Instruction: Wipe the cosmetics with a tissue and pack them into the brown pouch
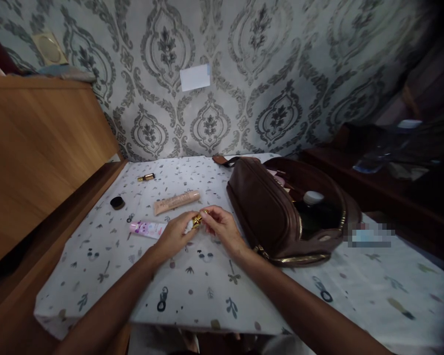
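Observation:
My left hand and my right hand meet over the table, and both pinch a small gold-capped cosmetic item between their fingertips. Just left of my left hand lies a pink and white tube. Behind the hands lies a peach tube. To the right of my right hand sits an open brown leather bag with a white-capped dark bottle inside.
A patterned white cloth covers the table. A small black round compact and a gold and black lipstick lie at the far left. A wooden cabinet stands to the left, and dark furniture to the right.

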A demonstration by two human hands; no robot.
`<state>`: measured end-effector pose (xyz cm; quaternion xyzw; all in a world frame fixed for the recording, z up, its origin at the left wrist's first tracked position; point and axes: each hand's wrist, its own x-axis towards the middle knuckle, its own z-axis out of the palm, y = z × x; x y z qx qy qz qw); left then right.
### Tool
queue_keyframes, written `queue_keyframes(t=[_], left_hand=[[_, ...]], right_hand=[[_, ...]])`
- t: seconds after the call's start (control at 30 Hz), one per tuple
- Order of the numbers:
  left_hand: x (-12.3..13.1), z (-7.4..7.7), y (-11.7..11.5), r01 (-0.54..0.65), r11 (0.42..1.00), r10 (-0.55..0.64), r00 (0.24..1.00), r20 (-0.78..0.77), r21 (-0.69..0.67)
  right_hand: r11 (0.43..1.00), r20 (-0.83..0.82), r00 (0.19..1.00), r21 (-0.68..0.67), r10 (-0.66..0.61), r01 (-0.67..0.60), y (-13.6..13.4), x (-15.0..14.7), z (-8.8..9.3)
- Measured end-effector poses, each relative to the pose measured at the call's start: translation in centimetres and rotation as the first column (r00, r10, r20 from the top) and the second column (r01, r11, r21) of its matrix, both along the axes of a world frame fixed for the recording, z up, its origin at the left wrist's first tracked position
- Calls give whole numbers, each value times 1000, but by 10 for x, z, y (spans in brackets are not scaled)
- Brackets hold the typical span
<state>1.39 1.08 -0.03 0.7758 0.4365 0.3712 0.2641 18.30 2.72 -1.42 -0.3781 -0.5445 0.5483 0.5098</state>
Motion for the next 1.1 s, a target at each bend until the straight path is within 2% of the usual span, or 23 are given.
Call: queue_keyframes(t=[0.13, 0.23, 0.37, 0.43, 0.5, 0.73, 0.87, 1.0, 1.1], left_hand=[[0, 0, 1, -9, 998, 13, 998, 68, -63], [-2, 2, 2, 1, 981, 34, 983, 178, -193], [-8, 8, 5, 68, 897, 48, 967, 250, -437], [-9, 10, 5, 109, 867, 18, 968, 250, -487], [-10, 9, 5, 122, 870, -2, 970, 243, -478], [-9, -5, 10, 115, 946, -50, 975, 216, -304], [-8, -7, 12, 35, 976, -2, 988, 156, -213], [-5, -8, 13, -27, 993, 39, 994, 103, -118], [-6, -12, 16, -84, 991, 93, 992, 89, -102]], right_hand=[[999, -10, 999, 12, 31, -31, -1, 1, 3], [999, -22, 999, 22, 26, -25, -1, 2, 4], [999, -61, 998, 44, 26, -24, -1, 1, 3], [999, -66, 997, 41, 26, -24, -1, 0, 3], [999, -60, 998, 30, 18, -17, 0, 0, 2], [999, -17, 1000, 54, 12, -11, 5, 1, -3], [997, 55, 998, 73, 8, -12, 12, 3, -12], [972, 228, 964, 220, -136, 85, 11, 9, -5], [889, 281, 909, 426, -308, 169, -15, 12, 13]])
